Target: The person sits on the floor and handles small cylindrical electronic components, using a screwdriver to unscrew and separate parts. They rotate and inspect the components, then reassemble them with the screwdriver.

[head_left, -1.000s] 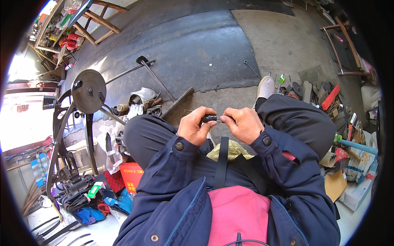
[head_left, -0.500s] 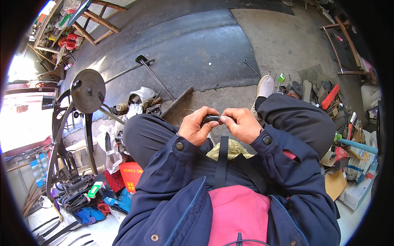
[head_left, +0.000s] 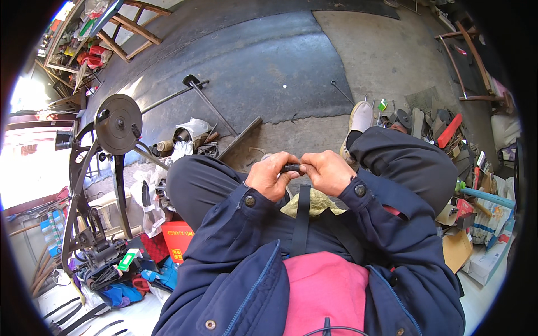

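Above my lap, between my knees, both hands meet at a small black cylindrical piece (head_left: pixel 290 167). My left hand (head_left: pixel 267 178) is closed around its left part, with the thumb along the near side. On its right end, the thumb and forefinger of my right hand (head_left: pixel 329 173) are pinched. Fingers cover much of the piece, and its exact kind cannot be made out. Below the hands a yellowish cloth (head_left: pixel 314 204) lies in my lap, with a black strap (head_left: pixel 302 215) running beside it.
At my left stands a black hand-wheel machine (head_left: pixel 119 124), with a red box (head_left: pixel 178 241) near its base. A metal stand (head_left: pixel 216 109) lies ahead on the floor. Assorted tools and scraps, including a red bar-shaped piece (head_left: pixel 450 131), are heaped by my right knee. A wooden-legged stool (head_left: pixel 134 28) is far left.
My right hand has turned slightly and its fingers have curled in closer to the left hand. Less of the black piece shows. The whole view has shifted a little.
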Demonstrator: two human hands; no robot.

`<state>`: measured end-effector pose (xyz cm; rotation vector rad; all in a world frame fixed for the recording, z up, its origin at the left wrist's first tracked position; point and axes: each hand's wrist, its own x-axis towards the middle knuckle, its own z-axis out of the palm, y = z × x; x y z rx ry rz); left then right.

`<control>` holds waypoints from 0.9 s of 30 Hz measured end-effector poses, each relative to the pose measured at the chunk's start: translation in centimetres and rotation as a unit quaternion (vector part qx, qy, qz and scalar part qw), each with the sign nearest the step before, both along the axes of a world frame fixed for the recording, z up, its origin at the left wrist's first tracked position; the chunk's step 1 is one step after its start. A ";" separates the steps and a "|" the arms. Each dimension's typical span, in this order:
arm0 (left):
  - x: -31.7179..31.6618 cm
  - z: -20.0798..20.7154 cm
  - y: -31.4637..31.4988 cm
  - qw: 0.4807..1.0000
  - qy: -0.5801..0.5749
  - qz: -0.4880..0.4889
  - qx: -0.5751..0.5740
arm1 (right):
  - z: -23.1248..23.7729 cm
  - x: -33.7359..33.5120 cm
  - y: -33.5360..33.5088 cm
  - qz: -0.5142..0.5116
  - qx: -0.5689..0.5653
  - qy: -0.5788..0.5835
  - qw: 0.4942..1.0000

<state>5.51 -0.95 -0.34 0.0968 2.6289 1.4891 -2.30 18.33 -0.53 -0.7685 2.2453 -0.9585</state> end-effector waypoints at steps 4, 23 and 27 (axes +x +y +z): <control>0.2 0.1 0.1 0.998 -0.006 0.032 0.044 | -0.2 0.1 0.0 0.007 -0.046 -0.025 0.999; 0.0 -0.5 -0.6 1.000 0.008 -0.006 -0.003 | 0.2 -0.3 -0.3 -0.020 -0.081 -0.176 0.981; 0.5 -1.2 -0.3 0.999 0.018 -0.024 -0.044 | -0.1 0.1 -0.3 0.032 -0.019 -0.017 0.999</control>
